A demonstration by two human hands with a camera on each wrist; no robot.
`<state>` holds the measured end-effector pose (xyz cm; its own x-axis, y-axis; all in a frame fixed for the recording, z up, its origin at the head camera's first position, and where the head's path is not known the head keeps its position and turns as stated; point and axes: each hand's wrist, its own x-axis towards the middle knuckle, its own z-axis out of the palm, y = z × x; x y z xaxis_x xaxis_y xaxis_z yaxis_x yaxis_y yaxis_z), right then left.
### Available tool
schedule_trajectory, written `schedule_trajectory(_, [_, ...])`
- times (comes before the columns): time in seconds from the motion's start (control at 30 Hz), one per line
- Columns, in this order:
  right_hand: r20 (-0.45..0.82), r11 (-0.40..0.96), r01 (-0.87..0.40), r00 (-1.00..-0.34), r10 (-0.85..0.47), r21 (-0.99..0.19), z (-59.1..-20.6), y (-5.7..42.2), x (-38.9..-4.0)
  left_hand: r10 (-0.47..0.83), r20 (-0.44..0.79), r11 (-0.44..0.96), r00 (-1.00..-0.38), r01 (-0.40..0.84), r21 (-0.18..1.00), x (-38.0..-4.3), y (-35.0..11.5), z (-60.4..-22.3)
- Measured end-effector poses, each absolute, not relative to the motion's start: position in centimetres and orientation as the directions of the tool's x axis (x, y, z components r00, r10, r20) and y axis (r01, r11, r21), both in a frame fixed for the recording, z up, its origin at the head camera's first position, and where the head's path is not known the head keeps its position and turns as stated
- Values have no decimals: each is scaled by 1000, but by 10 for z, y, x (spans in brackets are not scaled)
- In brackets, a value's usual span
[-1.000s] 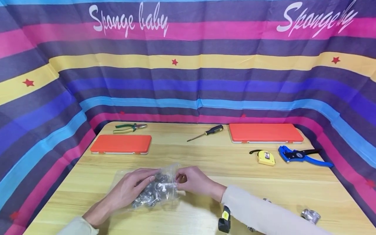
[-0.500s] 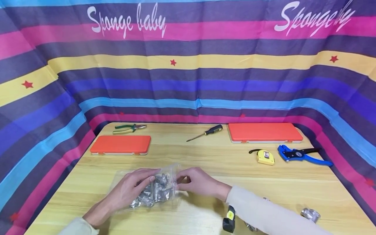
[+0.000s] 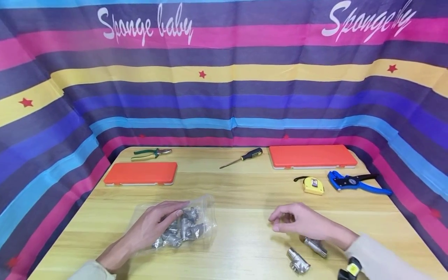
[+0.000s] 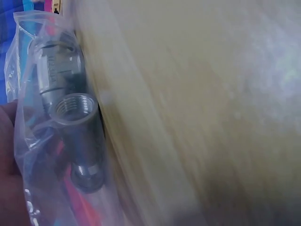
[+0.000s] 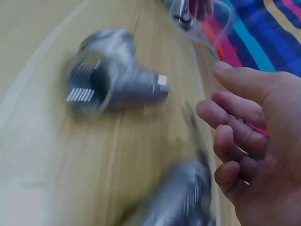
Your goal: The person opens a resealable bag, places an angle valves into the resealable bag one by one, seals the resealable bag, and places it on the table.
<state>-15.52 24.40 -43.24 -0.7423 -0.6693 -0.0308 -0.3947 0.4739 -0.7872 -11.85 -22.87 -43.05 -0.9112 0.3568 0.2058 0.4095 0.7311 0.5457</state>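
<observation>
A clear plastic bag (image 3: 208, 217) of silvery threaded pipe fittings (image 3: 185, 229) lies at the front centre-left. My left hand (image 3: 150, 223) grips the bag from its left side, thumb and fingers over it. Through the film in the left wrist view, a fitting (image 4: 77, 132) shows its threaded mouth. My right hand (image 3: 304, 221) holds nothing; its fingers are loosely bent above the table. Below it on the wood lie two metal tee fittings, one nearer (image 3: 298, 261) and one partly under the wrist (image 3: 316, 247). The right wrist view shows a blurred tee (image 5: 127, 89) beside the fingers.
Along the back of the wooden table (image 3: 241, 202) are green-handled pliers (image 3: 152, 153), a screwdriver (image 3: 243, 157) and two orange cases (image 3: 140, 173). A yellow tape measure (image 3: 313, 186) and a blue wire stripper (image 3: 357, 182) lie at right. Striped cloth (image 3: 231, 101) encloses the sides.
My right hand has left the bag's mouth and moved right, over the loose fittings. Two fittings that the right sleeve had covered now show. My left hand stays on the bag.
</observation>
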Motion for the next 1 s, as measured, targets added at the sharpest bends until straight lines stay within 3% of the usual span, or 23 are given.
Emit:
schedule_trajectory(0.13, [-15,444,-421,-712,-702,-791,-434,273,-148,355,203,734,-912,407,544,-118,-230,-430])
schedule_trajectory(0.3, [-17,361,-437,-618,-786,-824,-437,293,-142,355,204,734,-912,407,543,-119,-230,-429])
schedule_trajectory(0.57, [27,269,-527,-487,-873,-806,-444,279,-147,370,226,730,-901,432,529,-119,-230,-429])
schedule_trajectory(1.0, [-45,236,-472,-380,-924,-850,-434,271,-151,359,244,738,-901,434,516,-119,-230,-430])
